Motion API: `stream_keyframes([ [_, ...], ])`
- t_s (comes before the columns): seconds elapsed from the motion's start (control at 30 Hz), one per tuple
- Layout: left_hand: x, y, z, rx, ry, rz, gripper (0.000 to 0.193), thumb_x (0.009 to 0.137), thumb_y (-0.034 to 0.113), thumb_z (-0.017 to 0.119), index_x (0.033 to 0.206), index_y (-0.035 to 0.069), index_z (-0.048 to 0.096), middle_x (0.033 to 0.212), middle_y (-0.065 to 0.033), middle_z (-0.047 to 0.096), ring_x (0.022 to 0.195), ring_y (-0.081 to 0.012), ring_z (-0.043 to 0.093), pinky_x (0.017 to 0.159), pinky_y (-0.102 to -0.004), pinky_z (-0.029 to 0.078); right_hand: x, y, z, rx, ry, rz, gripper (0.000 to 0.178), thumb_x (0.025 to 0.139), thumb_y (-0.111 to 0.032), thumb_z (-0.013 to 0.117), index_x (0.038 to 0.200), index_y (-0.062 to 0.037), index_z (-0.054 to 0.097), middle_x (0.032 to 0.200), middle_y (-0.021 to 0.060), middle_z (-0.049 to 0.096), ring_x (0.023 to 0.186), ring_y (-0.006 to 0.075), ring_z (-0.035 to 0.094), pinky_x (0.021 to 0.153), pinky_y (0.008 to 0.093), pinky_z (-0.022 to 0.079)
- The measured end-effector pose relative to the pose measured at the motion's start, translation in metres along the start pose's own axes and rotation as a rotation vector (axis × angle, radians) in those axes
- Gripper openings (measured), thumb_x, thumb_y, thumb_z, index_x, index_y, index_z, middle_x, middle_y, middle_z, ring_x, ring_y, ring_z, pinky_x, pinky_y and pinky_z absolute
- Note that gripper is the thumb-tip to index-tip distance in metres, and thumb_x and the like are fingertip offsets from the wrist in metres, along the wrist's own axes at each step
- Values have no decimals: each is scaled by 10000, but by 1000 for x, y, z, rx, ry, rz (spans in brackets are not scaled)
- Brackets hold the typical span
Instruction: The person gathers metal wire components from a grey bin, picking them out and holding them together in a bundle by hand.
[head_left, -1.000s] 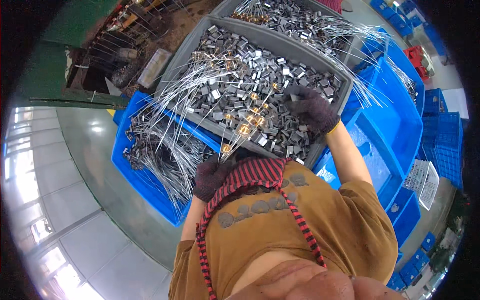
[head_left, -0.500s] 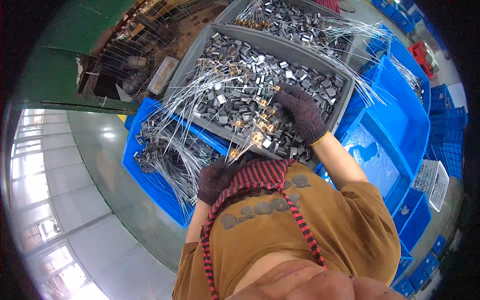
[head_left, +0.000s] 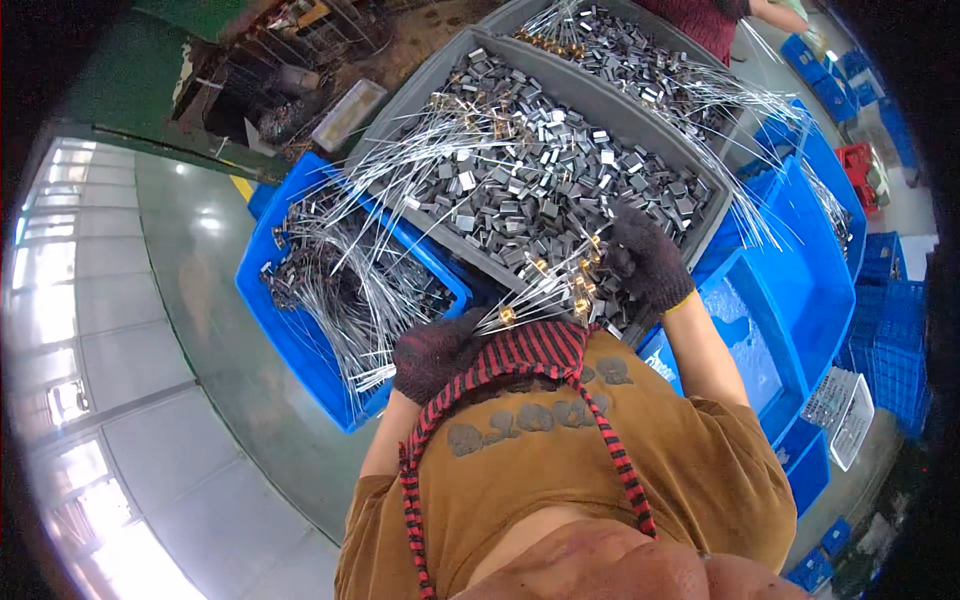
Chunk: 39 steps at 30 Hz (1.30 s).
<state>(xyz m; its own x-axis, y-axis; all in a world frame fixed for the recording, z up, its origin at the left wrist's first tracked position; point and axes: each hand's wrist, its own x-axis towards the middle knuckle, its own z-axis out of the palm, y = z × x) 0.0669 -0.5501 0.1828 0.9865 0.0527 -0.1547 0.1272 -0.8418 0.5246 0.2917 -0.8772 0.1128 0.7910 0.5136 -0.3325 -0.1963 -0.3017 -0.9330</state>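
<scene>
My left hand (head_left: 435,355), in a dark knitted glove, is closed around the lower ends of a bundle of thin metal rods (head_left: 535,292). Small brass-coloured clips (head_left: 582,285) at their far ends fan out to the right. At those tips is my right hand (head_left: 650,262), also gloved, its fingers curled together; whatever is between them is hidden. Under both lies a grey bin (head_left: 405,92) heaped with small dark metal blocks (head_left: 570,165). More brass-tipped rods (head_left: 420,160) rest across the blocks on the left.
Left of the bin, a blue crate (head_left: 262,265) holds rods with dark blocks on their ends. A second grey bin (head_left: 505,18) stands behind. Blue trays (head_left: 815,270) and a white basket (head_left: 845,420) are on the right. Another person's gloved hand (head_left: 735,8) shows at the top right.
My right hand has drawn back toward me and curled in at the brass tips. The rod bundle has swung lower and to the right. Another person's arm has appeared at the top right.
</scene>
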Motion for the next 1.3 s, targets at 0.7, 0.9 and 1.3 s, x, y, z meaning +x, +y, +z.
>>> stream_keyframes([
  [0.7,36,-4,-7,-29,-149,73,475,902,332,731,1373,293,683,1020,-127,764,907,-338,743,789,-421,590,178,-27,-36,-1129,8,-127,303,920,-295,573,1024,-81,761,1097,230,732,1042,414,704,928,521,551],
  [0.9,46,-13,2,-42,-129,-45,491,858,384,773,1331,268,706,1024,-144,766,927,-316,756,797,-421,609,262,54,-21,-1300,53,171,409,902,-253,581,1281,-146,691,1323,194,683,1215,406,661,1037,519,523],
  [1.3,44,4,7,-357,-166,-299,377,936,207,756,1283,64,714,1041,-166,780,957,-220,766,852,-347,573,123,37,-90,-184,54,-161,389,963,-260,690,1254,-7,644,836,91,698,743,184,708,680,313,571],
])
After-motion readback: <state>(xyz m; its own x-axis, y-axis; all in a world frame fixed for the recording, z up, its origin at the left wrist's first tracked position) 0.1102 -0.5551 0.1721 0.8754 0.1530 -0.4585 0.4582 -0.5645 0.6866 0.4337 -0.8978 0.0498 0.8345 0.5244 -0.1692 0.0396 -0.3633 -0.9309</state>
